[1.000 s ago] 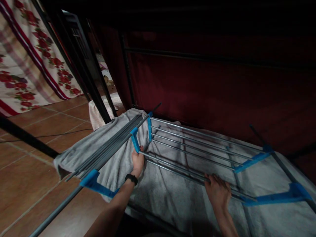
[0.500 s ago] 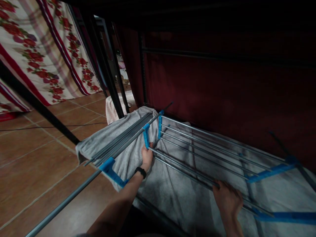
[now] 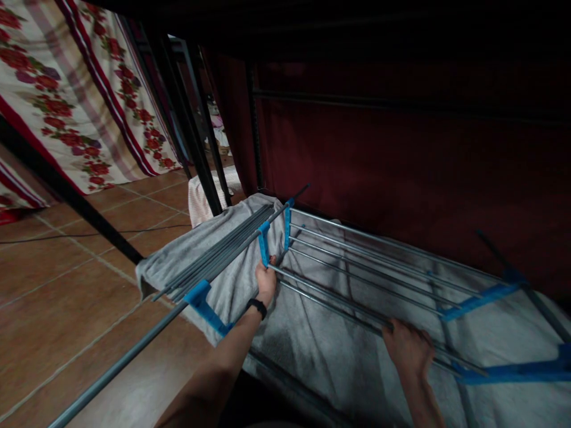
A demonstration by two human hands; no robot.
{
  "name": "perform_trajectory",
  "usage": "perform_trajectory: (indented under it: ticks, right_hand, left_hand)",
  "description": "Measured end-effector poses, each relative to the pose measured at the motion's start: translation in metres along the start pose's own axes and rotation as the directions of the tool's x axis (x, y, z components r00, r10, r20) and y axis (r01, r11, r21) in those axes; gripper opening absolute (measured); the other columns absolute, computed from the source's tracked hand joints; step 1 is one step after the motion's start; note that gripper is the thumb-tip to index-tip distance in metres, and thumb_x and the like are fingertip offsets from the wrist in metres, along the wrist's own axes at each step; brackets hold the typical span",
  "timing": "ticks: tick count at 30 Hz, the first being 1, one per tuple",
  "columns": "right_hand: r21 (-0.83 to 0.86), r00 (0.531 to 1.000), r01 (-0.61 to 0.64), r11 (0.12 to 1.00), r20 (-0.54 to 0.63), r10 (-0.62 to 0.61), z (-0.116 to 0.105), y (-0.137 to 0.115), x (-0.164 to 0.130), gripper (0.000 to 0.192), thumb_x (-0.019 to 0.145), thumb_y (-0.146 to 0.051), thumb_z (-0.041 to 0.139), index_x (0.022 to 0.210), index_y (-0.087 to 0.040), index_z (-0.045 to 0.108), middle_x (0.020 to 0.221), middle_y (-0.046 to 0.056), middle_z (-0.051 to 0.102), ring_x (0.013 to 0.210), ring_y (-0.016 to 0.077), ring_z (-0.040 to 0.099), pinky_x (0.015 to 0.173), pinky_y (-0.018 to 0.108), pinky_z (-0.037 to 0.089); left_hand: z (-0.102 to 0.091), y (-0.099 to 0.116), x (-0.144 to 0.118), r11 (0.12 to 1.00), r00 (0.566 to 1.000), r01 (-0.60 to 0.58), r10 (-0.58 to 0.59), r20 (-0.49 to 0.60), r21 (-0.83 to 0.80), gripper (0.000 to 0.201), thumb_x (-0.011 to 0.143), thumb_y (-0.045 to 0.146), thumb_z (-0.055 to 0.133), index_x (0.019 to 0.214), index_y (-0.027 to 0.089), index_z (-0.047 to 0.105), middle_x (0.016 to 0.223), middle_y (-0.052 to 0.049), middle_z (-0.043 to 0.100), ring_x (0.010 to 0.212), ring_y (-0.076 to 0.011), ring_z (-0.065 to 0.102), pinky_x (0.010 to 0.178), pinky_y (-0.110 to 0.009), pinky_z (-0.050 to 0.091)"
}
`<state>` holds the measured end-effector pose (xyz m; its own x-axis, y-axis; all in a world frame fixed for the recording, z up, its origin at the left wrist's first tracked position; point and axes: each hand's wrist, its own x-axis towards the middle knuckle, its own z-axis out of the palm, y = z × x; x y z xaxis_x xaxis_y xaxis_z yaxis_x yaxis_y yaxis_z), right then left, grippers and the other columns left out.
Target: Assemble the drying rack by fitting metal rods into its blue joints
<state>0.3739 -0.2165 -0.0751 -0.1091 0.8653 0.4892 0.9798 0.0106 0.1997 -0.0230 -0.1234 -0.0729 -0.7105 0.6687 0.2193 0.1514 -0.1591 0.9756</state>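
Head view: drying rack (image 3: pixel 357 267), grey rods with blue plastic brackets, lies flat on a grey towel (image 3: pixel 312 351). Left hand (image 3: pixel 266 281) curled around a rod end beside a blue bracket (image 3: pixel 264 242). Right hand (image 3: pixel 409 352) gripping the nearest rods, fingers wrapped over them. Folded wing (image 3: pixel 214 255) extends over tiled floor (image 3: pixel 66 309).
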Motion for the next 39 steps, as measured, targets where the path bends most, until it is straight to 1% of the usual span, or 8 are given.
perform_trajectory:
  ticks: [9, 14, 17, 22, 25, 29, 34, 39]
  right_hand:
    - [0.004, 0.999, -0.013, 1.0, 0.031, 0.013, 0.003, -0.001, 0.002, 0.021, 0.09, -0.026, 0.06, 0.077, -0.019, 0.075, 0.068, 0.008, 0.074, 0.066, 0.0246, 0.07, 0.077, 0.038, 0.038]
    - [0.043, 0.998, -0.046, 0.998, 0.042, 0.044, 0.004, -0.003, 0.001, 0.019, 0.091, -0.025, 0.06, 0.085, -0.019, 0.077, 0.071, 0.007, 0.075, 0.068, 0.0251, 0.07, 0.081, 0.04, 0.039]
    - [0.09, 0.999, -0.05, 0.995, 0.01, 0.05, -0.002, -0.006, 0.001, 0.017, 0.092, -0.02, 0.059, 0.093, -0.019, 0.076, 0.081, 0.006, 0.077, 0.076, 0.0246, 0.07, 0.082, 0.039, 0.038]
    - [0.102, 0.999, -0.032, 0.994, -0.029, 0.035, -0.018, -0.015, 0.0, 0.014, 0.097, -0.02, 0.058, 0.091, -0.02, 0.07, 0.088, 0.006, 0.073, 0.087, 0.0267, 0.066, 0.086, 0.042, 0.037]
    - [0.113, 0.998, 0.033, 0.993, -0.053, -0.028, -0.022, -0.025, -0.001, 0.013, 0.097, -0.02, 0.058, 0.102, -0.021, 0.07, 0.1, 0.007, 0.073, 0.094, 0.0273, 0.063, 0.092, 0.044, 0.036]
    - [0.118, 0.99, 0.137, 0.984, -0.042, -0.133, -0.021, -0.038, -0.001, 0.017, 0.1, -0.02, 0.053, 0.103, -0.02, 0.07, 0.101, 0.008, 0.072, 0.097, 0.0274, 0.061, 0.092, 0.044, 0.036]
    - [0.148, 0.998, 0.063, 0.987, -0.01, -0.062, -0.018, -0.045, 0.006, 0.017, 0.1, -0.027, 0.055, 0.091, -0.02, 0.068, 0.088, 0.007, 0.071, 0.09, 0.0259, 0.061, 0.085, 0.04, 0.035]
    - [0.169, 0.998, -0.038, 0.985, 0.052, 0.029, -0.02, -0.051, 0.014, 0.015, 0.095, -0.023, 0.059, 0.082, -0.022, 0.066, 0.084, 0.006, 0.072, 0.088, 0.025, 0.063, 0.082, 0.039, 0.034]
  left_hand:
    - [0.002, -0.004, 0.002, 0.999, 1.0, -0.01, 0.01, 0.0, 0.037, 0.048, 0.079, 0.067, 0.069, 0.076, 0.019, 0.066, 0.069, -0.006, 0.066, 0.069, -0.0208, 0.06, 0.07, -0.035, 0.051]
    - [0.0, -0.006, 0.003, 0.999, 1.0, -0.009, 0.009, 0.009, 0.041, 0.044, 0.08, 0.064, 0.068, 0.075, 0.02, 0.065, 0.068, -0.006, 0.065, 0.075, -0.0246, 0.064, 0.076, -0.039, 0.052]
    - [-0.002, -0.007, 0.004, 0.998, 0.999, -0.024, 0.022, 0.04, 0.054, 0.038, 0.08, 0.059, 0.068, 0.075, 0.021, 0.064, 0.066, -0.005, 0.064, 0.071, -0.0232, 0.062, 0.074, -0.037, 0.051]
    - [-0.006, -0.009, 0.009, 0.997, 0.997, -0.019, 0.013, 0.081, 0.068, 0.028, 0.081, 0.048, 0.07, 0.075, 0.021, 0.065, 0.067, -0.004, 0.065, 0.066, -0.0203, 0.06, 0.069, -0.035, 0.052]
    - [-0.01, -0.014, 0.011, 0.996, 0.992, -0.026, 0.015, 0.129, 0.083, 0.022, 0.082, 0.042, 0.069, 0.083, 0.02, 0.068, 0.072, -0.004, 0.068, 0.07, -0.021, 0.064, 0.072, -0.034, 0.054]
    - [-0.023, -0.022, 0.005, 0.976, 0.978, -0.152, 0.126, 0.168, 0.153, 0.03, 0.083, 0.038, 0.065, 0.106, 0.018, 0.067, 0.096, -0.009, 0.072, 0.089, -0.0244, 0.067, 0.086, -0.039, 0.055]
    - [-0.032, -0.018, -0.006, 0.961, 0.97, -0.193, 0.157, 0.186, 0.196, 0.036, 0.087, 0.036, 0.06, 0.119, 0.02, 0.062, 0.115, -0.013, 0.07, 0.107, -0.0269, 0.066, 0.102, -0.043, 0.05]
    - [-0.028, -0.006, -0.008, 0.98, 0.982, -0.128, 0.104, 0.156, 0.152, 0.028, 0.086, 0.037, 0.06, 0.111, 0.023, 0.064, 0.11, -0.012, 0.072, 0.104, -0.0271, 0.067, 0.1, -0.041, 0.052]
